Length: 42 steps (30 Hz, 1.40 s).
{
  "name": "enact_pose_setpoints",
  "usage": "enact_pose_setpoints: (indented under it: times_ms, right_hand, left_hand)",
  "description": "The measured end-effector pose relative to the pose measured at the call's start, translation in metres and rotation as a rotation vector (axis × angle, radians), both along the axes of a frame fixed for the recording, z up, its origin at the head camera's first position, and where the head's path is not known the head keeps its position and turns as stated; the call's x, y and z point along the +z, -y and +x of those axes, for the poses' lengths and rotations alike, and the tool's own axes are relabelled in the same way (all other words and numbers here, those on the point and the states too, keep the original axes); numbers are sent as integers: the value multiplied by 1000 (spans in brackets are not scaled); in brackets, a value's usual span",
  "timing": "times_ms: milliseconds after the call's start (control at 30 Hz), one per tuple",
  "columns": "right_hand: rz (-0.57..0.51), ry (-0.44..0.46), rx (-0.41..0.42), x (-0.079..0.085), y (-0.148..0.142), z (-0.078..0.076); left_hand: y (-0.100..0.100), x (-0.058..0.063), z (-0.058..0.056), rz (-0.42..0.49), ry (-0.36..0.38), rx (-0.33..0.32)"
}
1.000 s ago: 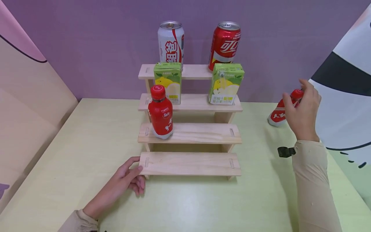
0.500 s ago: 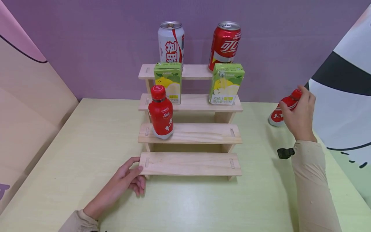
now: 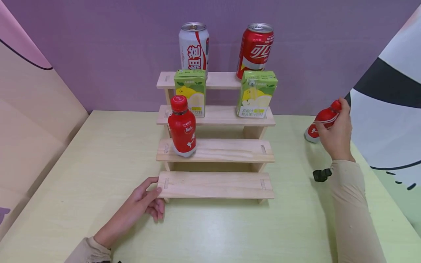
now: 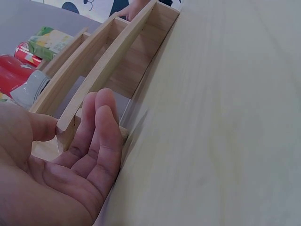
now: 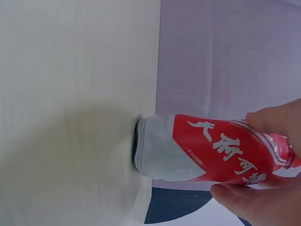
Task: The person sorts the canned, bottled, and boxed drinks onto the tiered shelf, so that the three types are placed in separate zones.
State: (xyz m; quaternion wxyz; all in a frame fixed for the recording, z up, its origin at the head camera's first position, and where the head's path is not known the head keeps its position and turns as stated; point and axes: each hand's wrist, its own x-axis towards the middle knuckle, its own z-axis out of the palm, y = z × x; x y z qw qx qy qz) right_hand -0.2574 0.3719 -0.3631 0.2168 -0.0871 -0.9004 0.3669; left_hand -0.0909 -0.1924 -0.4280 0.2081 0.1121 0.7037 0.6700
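A red-labelled drink bottle [image 3: 325,116] stands at the far right of the table. My right hand [image 3: 338,135] grips its upper part, with thumb and fingers on opposite sides; the right wrist view shows the pale base of the bottle [image 5: 216,148] at the tabletop. My left hand [image 3: 144,201] holds the left end of the lowest step of a wooden tiered shelf [image 3: 215,184]. In the left wrist view, one digit of the left hand [image 4: 80,174] touches the plank's end while other fingers bend beneath it. Another red bottle [image 3: 182,129] stands on the second step, at left.
Two green juice cartons [image 3: 197,96] stand on the third step, one at each end. On the top step are a white can [image 3: 194,49] and a red can [image 3: 255,53]. A purple backdrop [image 3: 131,54] rises behind the table [image 3: 213,233].
My right hand has moved left onto the bottle and closed its fingers around it. The left hand has stayed at the shelf's lowest step.
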Motion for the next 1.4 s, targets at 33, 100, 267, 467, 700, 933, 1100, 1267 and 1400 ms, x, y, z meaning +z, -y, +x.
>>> enact_pose_setpoints:
  times_ms: [33, 100, 267, 467, 700, 933, 1100, 1267, 1400]
  right_hand:
    - [4, -4, -1, 0, 0, 0]
    - [12, -7, -6, 0, 0, -1]
    - [21, -6, -10, 0, 1, 1]
    - [13, 0, -21, -3, 2, 6]
    - [20, -16, -50, -5, -1, 7]
    - [18, -25, -42, -5, 0, 3]
    - [13, -17, -48, -9, -1, 6]
    - [20, -22, -38, -11, 0, 7]
    - [32, -38, -38, -7, 0, 4]
  left_hand:
    - [0, 0, 0, 1, 0, 0]
    - [0, 0, 0, 3, -2, -1]
    - [0, 1, 0, 6, -3, -1]
    - [1, 0, 0, -1, -11, -11]
    - [0, 0, -1, -8, -11, -18]
    - [0, 0, 0, -1, -18, -10]
    - [2, -1, 1, -4, -8, -17]
    - [3, -1, 3, -16, 7, -5]
    - [2, -2, 1, -7, 3, 3]
